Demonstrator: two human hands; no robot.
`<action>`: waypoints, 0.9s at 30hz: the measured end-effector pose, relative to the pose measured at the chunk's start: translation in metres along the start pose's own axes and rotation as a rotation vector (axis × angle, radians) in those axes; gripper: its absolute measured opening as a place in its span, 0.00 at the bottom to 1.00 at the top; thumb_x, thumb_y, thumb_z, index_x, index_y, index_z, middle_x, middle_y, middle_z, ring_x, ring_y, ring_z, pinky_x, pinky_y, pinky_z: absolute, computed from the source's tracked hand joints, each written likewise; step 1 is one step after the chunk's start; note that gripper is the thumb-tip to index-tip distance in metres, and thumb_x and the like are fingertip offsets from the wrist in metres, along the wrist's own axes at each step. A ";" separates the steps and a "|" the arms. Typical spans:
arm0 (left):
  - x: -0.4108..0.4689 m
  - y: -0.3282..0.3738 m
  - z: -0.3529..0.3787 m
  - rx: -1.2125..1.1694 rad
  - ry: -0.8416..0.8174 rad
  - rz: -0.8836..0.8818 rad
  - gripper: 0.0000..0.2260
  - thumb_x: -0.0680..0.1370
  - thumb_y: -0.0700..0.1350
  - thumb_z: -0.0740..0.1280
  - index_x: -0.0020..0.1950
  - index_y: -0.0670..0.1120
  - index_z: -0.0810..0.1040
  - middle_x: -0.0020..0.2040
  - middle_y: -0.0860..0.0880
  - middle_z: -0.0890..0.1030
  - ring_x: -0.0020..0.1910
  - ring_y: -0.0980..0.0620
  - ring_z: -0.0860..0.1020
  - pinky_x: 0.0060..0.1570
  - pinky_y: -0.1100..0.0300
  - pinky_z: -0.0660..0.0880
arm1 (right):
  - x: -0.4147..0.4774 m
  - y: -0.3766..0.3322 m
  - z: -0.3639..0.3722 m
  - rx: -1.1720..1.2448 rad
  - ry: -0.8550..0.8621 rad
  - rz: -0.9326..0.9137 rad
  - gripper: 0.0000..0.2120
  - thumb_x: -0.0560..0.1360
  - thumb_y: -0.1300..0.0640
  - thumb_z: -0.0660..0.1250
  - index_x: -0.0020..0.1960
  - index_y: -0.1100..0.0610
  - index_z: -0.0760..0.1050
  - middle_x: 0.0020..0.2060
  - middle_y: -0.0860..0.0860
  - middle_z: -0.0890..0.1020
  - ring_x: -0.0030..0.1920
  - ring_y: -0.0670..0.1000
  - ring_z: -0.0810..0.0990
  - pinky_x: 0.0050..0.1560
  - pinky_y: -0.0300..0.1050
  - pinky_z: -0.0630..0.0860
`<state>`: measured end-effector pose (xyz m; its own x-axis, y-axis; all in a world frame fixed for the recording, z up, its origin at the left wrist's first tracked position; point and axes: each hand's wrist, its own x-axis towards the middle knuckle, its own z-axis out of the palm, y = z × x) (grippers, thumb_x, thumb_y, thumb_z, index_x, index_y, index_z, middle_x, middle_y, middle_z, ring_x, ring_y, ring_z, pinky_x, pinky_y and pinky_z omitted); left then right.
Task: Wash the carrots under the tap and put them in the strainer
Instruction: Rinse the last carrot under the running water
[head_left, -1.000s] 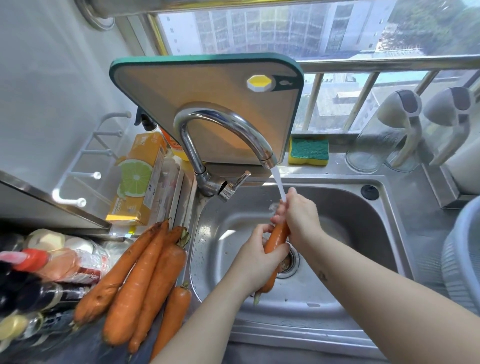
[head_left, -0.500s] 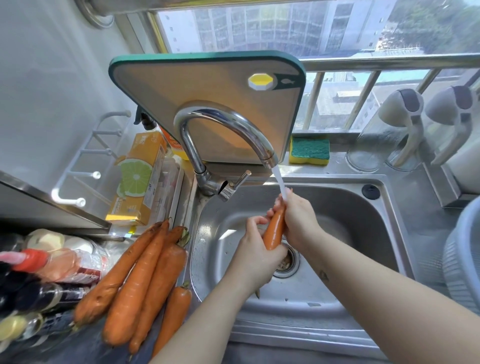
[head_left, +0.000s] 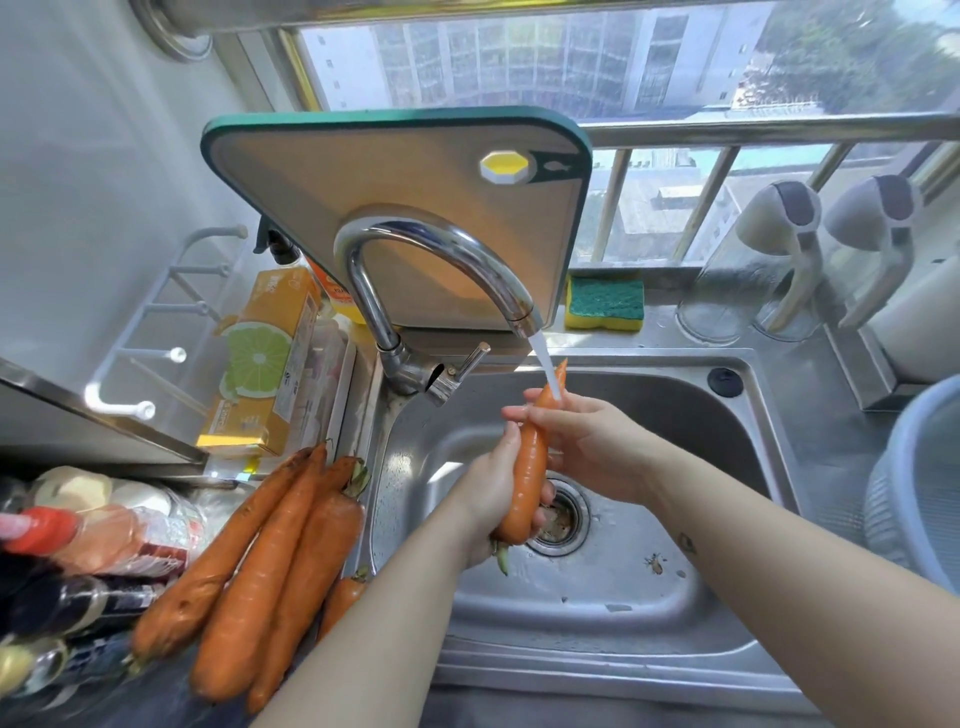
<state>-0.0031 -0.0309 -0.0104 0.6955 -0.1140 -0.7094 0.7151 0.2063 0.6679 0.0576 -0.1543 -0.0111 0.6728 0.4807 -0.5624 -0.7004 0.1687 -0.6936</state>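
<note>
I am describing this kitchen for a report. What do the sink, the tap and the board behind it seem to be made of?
The sink looks like brushed stainless steel: dull grey sheen, soft reflections. The tap looks like polished, probably chromed metal: bright mirror-like highlights. The board is likely plastic: matte beige face, green rim.

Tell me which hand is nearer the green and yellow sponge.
Right. The right hand holds the carrot near its tip, closer to the sponge; the left hand grips its thick end, lower and further left.

Orange carrot (head_left: 529, 470) — green-rimmed cutting board (head_left: 395, 218)
</note>
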 end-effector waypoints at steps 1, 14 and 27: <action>0.000 0.003 -0.001 -0.049 -0.021 -0.045 0.23 0.81 0.60 0.52 0.50 0.43 0.75 0.29 0.47 0.75 0.24 0.52 0.72 0.25 0.63 0.69 | 0.000 -0.001 -0.003 -0.016 -0.014 -0.005 0.20 0.73 0.65 0.68 0.63 0.61 0.68 0.54 0.58 0.78 0.44 0.50 0.79 0.40 0.42 0.76; -0.008 0.002 -0.014 -0.119 -0.260 0.015 0.13 0.78 0.39 0.64 0.62 0.45 0.74 0.49 0.47 0.82 0.39 0.53 0.79 0.33 0.63 0.76 | 0.015 0.000 0.002 0.112 0.344 -0.069 0.24 0.82 0.44 0.52 0.41 0.61 0.74 0.30 0.55 0.81 0.36 0.53 0.79 0.51 0.51 0.76; -0.007 -0.020 -0.015 0.646 0.182 0.463 0.22 0.76 0.46 0.69 0.66 0.60 0.68 0.51 0.67 0.73 0.49 0.66 0.75 0.41 0.69 0.72 | 0.017 0.012 0.002 -0.190 0.481 -0.304 0.08 0.80 0.58 0.61 0.48 0.62 0.76 0.37 0.55 0.83 0.39 0.54 0.83 0.37 0.45 0.81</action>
<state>-0.0234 -0.0198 -0.0222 0.9481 0.0163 -0.3175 0.2955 -0.4137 0.8611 0.0600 -0.1428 -0.0283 0.9000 -0.0163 -0.4356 -0.4341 0.0594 -0.8989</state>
